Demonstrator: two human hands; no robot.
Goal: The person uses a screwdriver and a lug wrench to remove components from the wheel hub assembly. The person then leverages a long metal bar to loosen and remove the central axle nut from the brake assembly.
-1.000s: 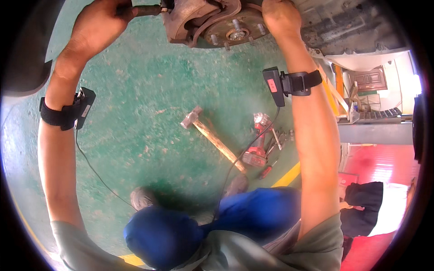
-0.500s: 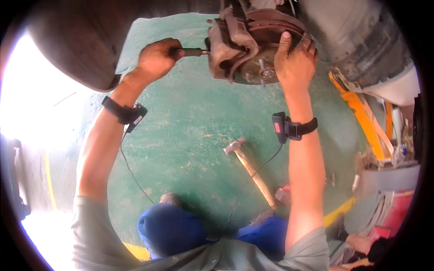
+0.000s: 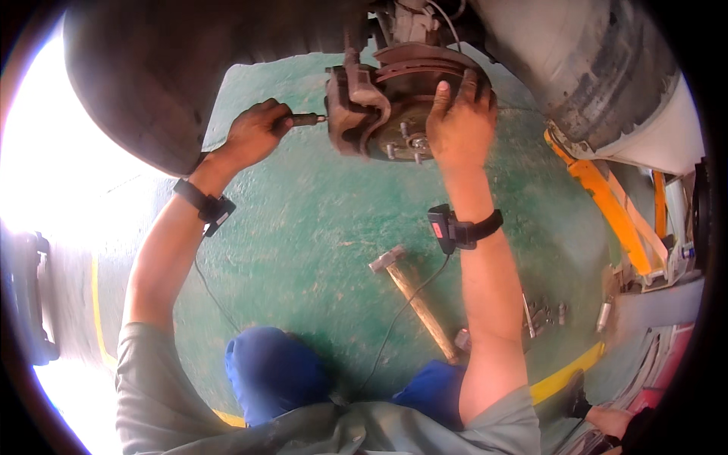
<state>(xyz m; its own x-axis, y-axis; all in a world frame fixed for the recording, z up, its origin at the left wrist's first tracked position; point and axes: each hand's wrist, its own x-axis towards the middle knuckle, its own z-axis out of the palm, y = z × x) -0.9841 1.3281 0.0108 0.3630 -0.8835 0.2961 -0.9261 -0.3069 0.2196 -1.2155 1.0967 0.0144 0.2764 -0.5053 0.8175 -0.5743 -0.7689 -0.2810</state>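
Observation:
My left hand (image 3: 259,135) is closed around a slim dark screwdriver-like tool (image 3: 305,119). Its short metal tip points right and meets, or nearly meets, the side of a rusty brake caliper (image 3: 347,121). The caliper straddles a worn brake disc (image 3: 413,95), with wheel studs (image 3: 404,129) standing out from the hub. At the disc's right side, my right hand (image 3: 460,129) grips the edge, thumb raised against the face; its fingertips are partly hidden. Both wrists carry black strapped devices with thin cables.
A wooden-handled hammer (image 3: 417,299) lies on the green floor (image 3: 303,220) below the brake. Small metal parts (image 3: 542,312) lie right of my forearm. Dark bodywork (image 3: 144,91) overhangs at left. An orange metal frame (image 3: 610,205) stands at right, and another person's foot (image 3: 576,394) shows lower right.
The brake assembly and both hands appear lower and further left, as the view has shifted. Both hands keep their holds, and more small parts show beside my right forearm.

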